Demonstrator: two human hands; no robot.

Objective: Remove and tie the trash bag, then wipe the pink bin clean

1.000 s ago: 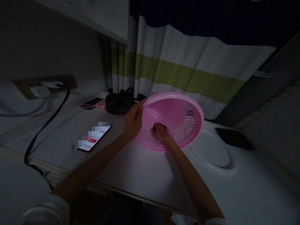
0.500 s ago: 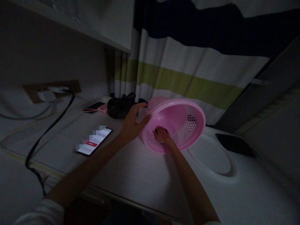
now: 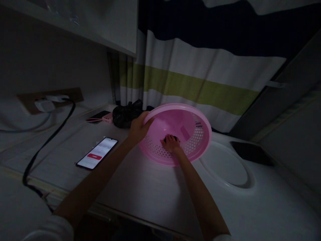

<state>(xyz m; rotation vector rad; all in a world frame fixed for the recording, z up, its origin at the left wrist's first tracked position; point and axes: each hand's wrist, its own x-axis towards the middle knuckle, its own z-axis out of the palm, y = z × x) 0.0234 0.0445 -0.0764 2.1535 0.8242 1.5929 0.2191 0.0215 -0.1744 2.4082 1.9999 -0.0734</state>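
A pink plastic basket [image 3: 175,106] with a perforated wall lies tipped on the white table, its mouth facing me. My left hand [image 3: 138,129] grips its rim on the left side, the thumb inside and the other fingers hidden behind. Inside the basket, my right hand [image 3: 171,144] has its fingers curled over a small black object [image 3: 177,138], mostly covered by the hand; its kind I cannot make out.
A lit phone [image 3: 97,153] lies left. Behind it are a black plastic bag [image 3: 125,115], a pink device with a strap [image 3: 107,117] and a dark flat item. A white ring [image 3: 248,182] and black flat object [image 3: 250,153] lie right. Cables [image 3: 47,142] hang from a wall socket.
The basket has turned so its mouth faces me more squarely. My left hand has closed around the rim; its fingers were spread beside it before. My right hand stays inside over the black object.
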